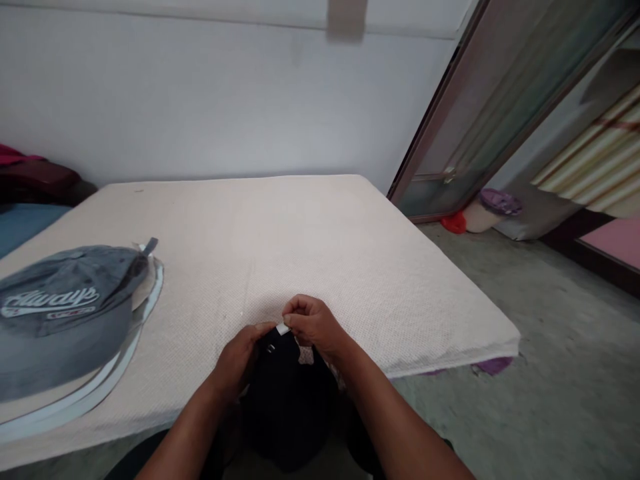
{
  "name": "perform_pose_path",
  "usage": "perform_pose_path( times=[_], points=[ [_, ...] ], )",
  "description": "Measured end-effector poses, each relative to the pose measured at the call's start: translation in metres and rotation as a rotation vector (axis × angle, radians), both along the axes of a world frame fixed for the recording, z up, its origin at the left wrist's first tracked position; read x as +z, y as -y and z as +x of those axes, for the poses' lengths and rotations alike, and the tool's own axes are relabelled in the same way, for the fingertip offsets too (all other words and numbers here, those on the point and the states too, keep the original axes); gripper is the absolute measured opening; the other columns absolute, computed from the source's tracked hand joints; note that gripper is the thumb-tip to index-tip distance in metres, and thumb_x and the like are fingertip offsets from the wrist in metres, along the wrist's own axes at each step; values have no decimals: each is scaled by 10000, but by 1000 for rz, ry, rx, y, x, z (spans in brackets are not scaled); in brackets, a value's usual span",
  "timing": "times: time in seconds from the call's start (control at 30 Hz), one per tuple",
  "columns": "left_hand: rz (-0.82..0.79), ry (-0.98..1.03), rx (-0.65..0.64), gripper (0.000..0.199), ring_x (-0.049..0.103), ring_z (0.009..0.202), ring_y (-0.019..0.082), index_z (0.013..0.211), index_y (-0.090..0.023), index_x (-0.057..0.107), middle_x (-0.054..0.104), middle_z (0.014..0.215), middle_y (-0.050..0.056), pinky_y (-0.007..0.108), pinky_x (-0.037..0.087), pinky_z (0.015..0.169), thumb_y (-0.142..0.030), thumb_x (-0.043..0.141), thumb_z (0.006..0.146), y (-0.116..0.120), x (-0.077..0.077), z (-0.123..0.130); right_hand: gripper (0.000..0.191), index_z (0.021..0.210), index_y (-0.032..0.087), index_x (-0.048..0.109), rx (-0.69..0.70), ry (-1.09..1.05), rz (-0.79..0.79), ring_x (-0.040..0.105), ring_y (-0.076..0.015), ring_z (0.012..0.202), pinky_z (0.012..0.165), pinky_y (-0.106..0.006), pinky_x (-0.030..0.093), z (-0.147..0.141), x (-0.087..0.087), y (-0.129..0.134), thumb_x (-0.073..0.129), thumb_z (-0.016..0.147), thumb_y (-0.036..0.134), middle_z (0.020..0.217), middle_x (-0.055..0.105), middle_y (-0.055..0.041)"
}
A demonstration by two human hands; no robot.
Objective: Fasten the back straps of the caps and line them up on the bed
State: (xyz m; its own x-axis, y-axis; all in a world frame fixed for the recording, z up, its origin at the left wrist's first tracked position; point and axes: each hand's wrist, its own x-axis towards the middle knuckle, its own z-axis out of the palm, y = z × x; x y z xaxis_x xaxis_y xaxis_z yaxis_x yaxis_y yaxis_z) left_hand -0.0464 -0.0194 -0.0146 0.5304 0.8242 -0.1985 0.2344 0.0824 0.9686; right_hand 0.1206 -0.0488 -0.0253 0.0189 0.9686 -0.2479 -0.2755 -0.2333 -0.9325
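Note:
A black cap (290, 413) is held at the near edge of the bed, its back opening turned away from me. My left hand (239, 360) grips the cap's left edge, fingers closed on it. Beside the opening my right hand (313, 325) pinches a small white tag (283, 329) at the end of the black strap. A grey cap (65, 313) with white lettering lies at the left, on top of other pale-rimmed hats (120, 370).
The bed (310, 227) has a cream textured cover. Behind it stands a white wall (225, 100). Dark red and blue items (35, 183) are at the far left. On the right floor sit a bin with a purple liner (500, 202) and a red bag (453, 223).

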Motion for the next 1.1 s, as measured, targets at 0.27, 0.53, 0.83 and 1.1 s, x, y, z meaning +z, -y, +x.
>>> perform_pose_path(
  times=[0.27, 0.53, 0.83, 1.1],
  points=[
    [-393, 271, -67, 212, 511, 616, 144, 699, -162, 624, 589, 654, 4, 257, 406, 613, -311, 530, 816, 0, -4, 7, 109, 735, 167, 552, 16, -33, 22, 340, -30, 384, 372, -175, 246, -1, 1, 0, 632, 673, 209, 531, 466, 76],
    [-401, 290, 66, 195, 468, 483, 72, 709, -183, 530, 560, 598, -58, 188, 336, 478, -286, 696, 715, -4, -6, 5, 137, 787, 176, 549, 39, 55, 33, 338, -46, 406, 385, -185, 248, 1, -1, 1, 627, 720, 266, 527, 452, 73],
    [-375, 250, 103, 292, 561, 561, 101, 850, -190, 555, 631, 710, -32, 215, 416, 542, -284, 750, 654, -4, -7, 0, 222, 887, 185, 596, 199, 135, 134, 403, -64, 561, 504, -199, 315, 5, -2, 5, 686, 708, 281, 708, 513, 34],
    [-399, 257, 99, 272, 591, 586, 128, 850, -185, 585, 657, 727, -5, 242, 437, 565, -278, 748, 654, -5, -7, -1, 238, 896, 181, 579, 191, 5, 23, 386, -42, 478, 439, -191, 283, 4, -1, 3, 676, 709, 290, 697, 509, 39]
  ],
)
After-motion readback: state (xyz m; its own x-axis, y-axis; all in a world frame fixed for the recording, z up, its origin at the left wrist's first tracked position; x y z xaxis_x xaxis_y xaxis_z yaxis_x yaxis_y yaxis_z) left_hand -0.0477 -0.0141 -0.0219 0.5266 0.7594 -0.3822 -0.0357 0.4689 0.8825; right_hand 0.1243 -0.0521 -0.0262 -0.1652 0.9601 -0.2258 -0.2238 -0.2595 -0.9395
